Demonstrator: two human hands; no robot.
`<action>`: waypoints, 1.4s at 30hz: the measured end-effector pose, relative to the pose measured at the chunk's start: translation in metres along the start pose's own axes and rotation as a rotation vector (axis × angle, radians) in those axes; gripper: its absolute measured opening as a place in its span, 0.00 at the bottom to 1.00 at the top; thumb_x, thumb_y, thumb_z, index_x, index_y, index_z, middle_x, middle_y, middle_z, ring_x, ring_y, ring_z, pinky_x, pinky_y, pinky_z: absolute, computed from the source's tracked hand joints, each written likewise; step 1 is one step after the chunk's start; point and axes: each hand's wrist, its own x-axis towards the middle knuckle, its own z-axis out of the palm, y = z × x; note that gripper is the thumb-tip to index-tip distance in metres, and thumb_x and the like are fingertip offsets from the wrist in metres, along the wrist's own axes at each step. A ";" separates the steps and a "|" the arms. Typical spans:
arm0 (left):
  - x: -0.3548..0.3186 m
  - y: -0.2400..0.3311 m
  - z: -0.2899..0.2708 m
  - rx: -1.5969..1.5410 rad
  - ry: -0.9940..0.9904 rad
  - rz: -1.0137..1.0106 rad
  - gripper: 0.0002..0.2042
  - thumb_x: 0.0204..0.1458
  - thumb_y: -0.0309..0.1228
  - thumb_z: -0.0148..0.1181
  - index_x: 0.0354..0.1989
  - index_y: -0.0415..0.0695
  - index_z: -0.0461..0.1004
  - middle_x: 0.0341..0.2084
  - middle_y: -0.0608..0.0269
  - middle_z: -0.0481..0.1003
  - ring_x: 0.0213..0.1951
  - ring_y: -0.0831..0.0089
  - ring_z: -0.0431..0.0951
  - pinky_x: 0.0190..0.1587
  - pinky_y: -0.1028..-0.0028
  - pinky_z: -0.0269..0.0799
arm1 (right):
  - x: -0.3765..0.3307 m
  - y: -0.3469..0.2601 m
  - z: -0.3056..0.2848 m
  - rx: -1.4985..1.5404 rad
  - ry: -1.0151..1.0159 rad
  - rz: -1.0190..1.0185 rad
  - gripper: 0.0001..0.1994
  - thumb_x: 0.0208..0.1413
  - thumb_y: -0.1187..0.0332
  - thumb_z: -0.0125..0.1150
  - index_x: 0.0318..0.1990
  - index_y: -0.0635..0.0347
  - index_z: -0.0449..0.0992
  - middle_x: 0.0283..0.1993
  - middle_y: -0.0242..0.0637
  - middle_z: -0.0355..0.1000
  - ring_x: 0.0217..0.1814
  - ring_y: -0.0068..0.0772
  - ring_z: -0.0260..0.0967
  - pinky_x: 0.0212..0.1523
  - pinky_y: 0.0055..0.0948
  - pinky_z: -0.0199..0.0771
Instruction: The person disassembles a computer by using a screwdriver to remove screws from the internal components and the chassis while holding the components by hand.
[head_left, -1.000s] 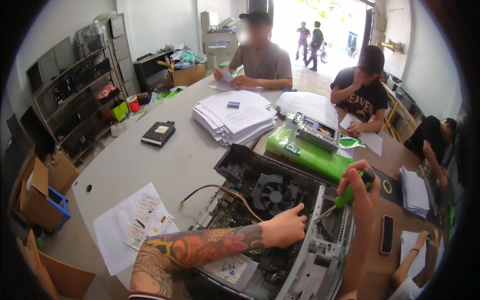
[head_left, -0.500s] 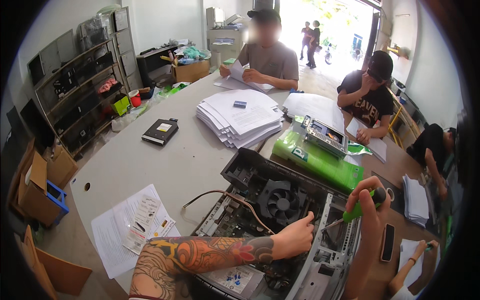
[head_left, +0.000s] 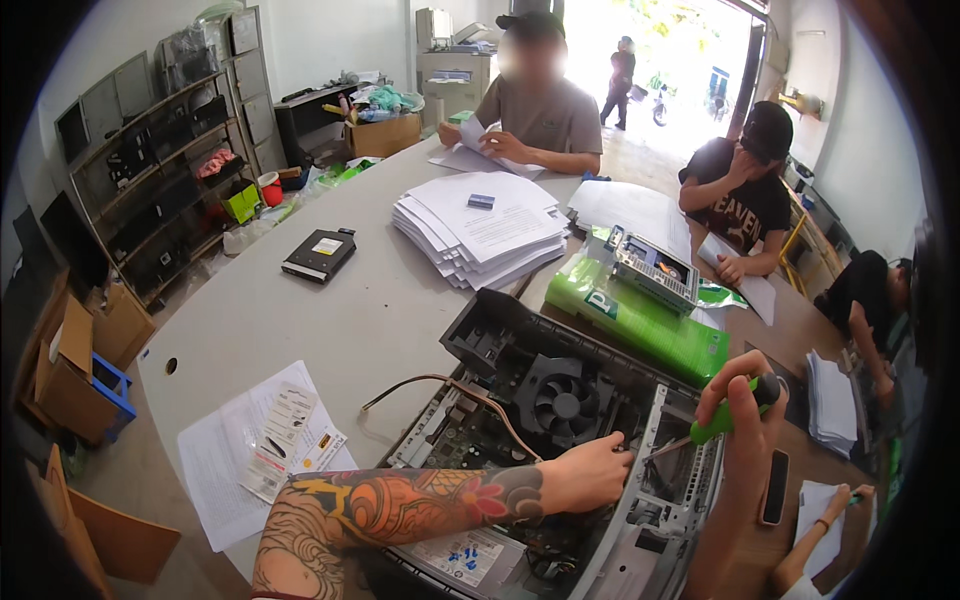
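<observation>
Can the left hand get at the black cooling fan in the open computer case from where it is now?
Probably yes: the left hand rests inside the open computer case beside the cooling fan, nothing covering it.

Grey table (head_left: 330, 320) bears computer case (head_left: 560, 450), papers (head_left: 480, 230) (perhaps forms).

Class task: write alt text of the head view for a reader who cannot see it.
A person's left hand rests inside an open computer case on a grey table, while the right hand holds a green-handled screwdriver to it. Stacked papers and seated people lie beyond.
</observation>
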 end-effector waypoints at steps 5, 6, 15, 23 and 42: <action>-0.004 -0.005 -0.010 -0.009 -0.017 0.004 0.05 0.49 0.35 0.59 0.31 0.52 0.80 0.36 0.72 0.76 0.48 0.72 0.71 0.51 0.65 0.62 | 0.001 0.000 0.003 0.001 0.014 0.013 0.16 0.61 0.58 0.61 0.33 0.65 0.71 0.21 0.33 0.69 0.22 0.20 0.67 0.24 0.19 0.64; -0.005 -0.006 -0.014 0.005 -0.061 -0.001 0.05 0.48 0.35 0.60 0.32 0.51 0.80 0.37 0.73 0.76 0.48 0.71 0.71 0.51 0.65 0.62 | 0.001 0.000 0.004 -0.009 0.009 0.010 0.15 0.61 0.59 0.61 0.33 0.65 0.71 0.21 0.33 0.69 0.22 0.20 0.67 0.24 0.19 0.64; -0.007 -0.005 -0.024 -0.033 -0.046 -0.038 0.12 0.35 0.36 0.68 0.31 0.47 0.81 0.38 0.65 0.76 0.48 0.69 0.72 0.52 0.66 0.61 | 0.002 0.003 0.001 0.018 0.032 0.019 0.14 0.61 0.60 0.61 0.33 0.64 0.72 0.21 0.32 0.69 0.22 0.19 0.68 0.23 0.19 0.63; -0.007 -0.005 -0.036 -0.070 -0.169 -0.019 0.15 0.34 0.39 0.69 0.31 0.47 0.79 0.37 0.67 0.74 0.49 0.68 0.71 0.50 0.65 0.62 | 0.004 0.002 0.000 0.009 0.024 0.011 0.14 0.61 0.60 0.60 0.33 0.64 0.72 0.21 0.32 0.70 0.21 0.19 0.67 0.23 0.18 0.63; -0.010 -0.002 -0.025 0.023 -0.105 -0.036 0.03 0.47 0.35 0.61 0.25 0.54 0.79 0.28 0.73 0.75 0.39 0.71 0.75 0.45 0.68 0.62 | 0.005 0.005 0.001 0.016 0.040 -0.003 0.17 0.62 0.56 0.59 0.32 0.63 0.71 0.21 0.33 0.69 0.21 0.21 0.67 0.23 0.20 0.64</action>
